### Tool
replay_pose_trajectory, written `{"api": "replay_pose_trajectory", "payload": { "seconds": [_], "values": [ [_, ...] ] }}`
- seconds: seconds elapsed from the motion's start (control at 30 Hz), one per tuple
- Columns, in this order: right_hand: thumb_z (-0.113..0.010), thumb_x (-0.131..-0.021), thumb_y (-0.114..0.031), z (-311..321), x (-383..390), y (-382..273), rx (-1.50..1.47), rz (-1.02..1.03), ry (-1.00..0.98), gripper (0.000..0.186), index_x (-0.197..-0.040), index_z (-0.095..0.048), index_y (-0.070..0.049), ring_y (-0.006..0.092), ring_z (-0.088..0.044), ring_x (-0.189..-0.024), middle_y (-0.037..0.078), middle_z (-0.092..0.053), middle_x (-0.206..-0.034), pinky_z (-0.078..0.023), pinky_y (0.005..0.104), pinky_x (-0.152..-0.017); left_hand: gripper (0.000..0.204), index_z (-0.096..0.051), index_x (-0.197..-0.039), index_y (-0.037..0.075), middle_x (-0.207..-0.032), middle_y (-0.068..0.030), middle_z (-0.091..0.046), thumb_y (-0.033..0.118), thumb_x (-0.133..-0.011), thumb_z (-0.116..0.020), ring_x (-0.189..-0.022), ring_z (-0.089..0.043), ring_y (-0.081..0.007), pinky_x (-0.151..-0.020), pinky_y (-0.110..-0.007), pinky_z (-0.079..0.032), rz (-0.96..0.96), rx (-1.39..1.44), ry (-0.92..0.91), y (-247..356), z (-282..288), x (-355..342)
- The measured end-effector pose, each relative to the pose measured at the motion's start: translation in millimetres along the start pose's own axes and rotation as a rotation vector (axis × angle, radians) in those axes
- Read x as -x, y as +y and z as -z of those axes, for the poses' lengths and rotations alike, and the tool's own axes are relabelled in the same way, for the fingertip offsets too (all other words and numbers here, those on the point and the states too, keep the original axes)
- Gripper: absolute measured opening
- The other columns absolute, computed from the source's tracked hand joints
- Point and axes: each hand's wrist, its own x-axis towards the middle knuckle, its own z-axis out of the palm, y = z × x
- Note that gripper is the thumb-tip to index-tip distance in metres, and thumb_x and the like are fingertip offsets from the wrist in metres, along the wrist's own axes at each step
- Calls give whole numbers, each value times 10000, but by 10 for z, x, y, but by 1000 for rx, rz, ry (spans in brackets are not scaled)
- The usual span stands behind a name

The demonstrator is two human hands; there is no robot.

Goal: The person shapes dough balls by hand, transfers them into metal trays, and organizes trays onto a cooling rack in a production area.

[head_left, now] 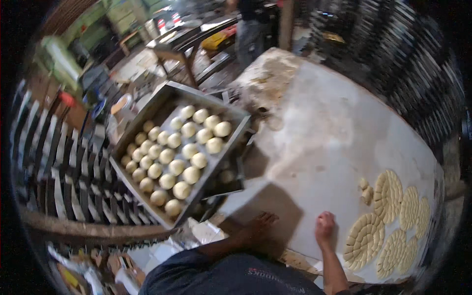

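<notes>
My left hand is low over the near-left part of the pale work table, in shadow. Its fingers look stretched out, and nothing shows in them. To its right, my right hand is curled on or just above the tabletop; whatever it may hold is hidden under the fingers. Right of that hand lie several flattened rounds of cut dough, sliced into small pieces. A few loose dough pieces sit beside them. On the left, a deep metal tray holds rows of round dough balls.
The tray stands tilted in view at the table's left edge, above another dark tray. Slatted racks line the left, and stacked trays stand at the far right. A person stands beyond the table near a wooden post.
</notes>
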Motion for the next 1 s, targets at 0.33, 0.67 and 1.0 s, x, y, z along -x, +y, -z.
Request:
{"api": "replay_pose_trajectory", "payload": {
  "seconds": [0.33,0.67,1.0],
  "values": [
    [-527,-972,-208,232,-1370,-245,-237,-417,-245,280,-952,-676,28,196,-635,-742,77,-633,-773,-539,339,-639,619,-620,-1261,61,-1242,-141,-645,43,-667,-792,-1201,-585,-348,-1030,-441,-462,333,422,199,-905,4572,749],
    [-717,-834,-110,-1044,-3651,-5317,-610,920,-65,264,-1071,-655,-11,360,-660,-1008,178,-668,-1083,-520,431,-919,572,-521,-1394,18,-1325,-240,-583,124,-851,-666,-1241,-562,-402,-1059,-431,-467,660,-49,120,-3408,4467,1267],
    [-687,-847,-110,-415,-2974,-3988,-457,655,43,144,-960,-664,-23,328,-638,-943,146,-655,-964,-519,420,-844,526,-520,-1372,60,-1355,-203,-533,178,-888,-689,-1215,-556,-417,-1053,-474,-458,374,-239,281,-2045,5251,669]
  ]
}}
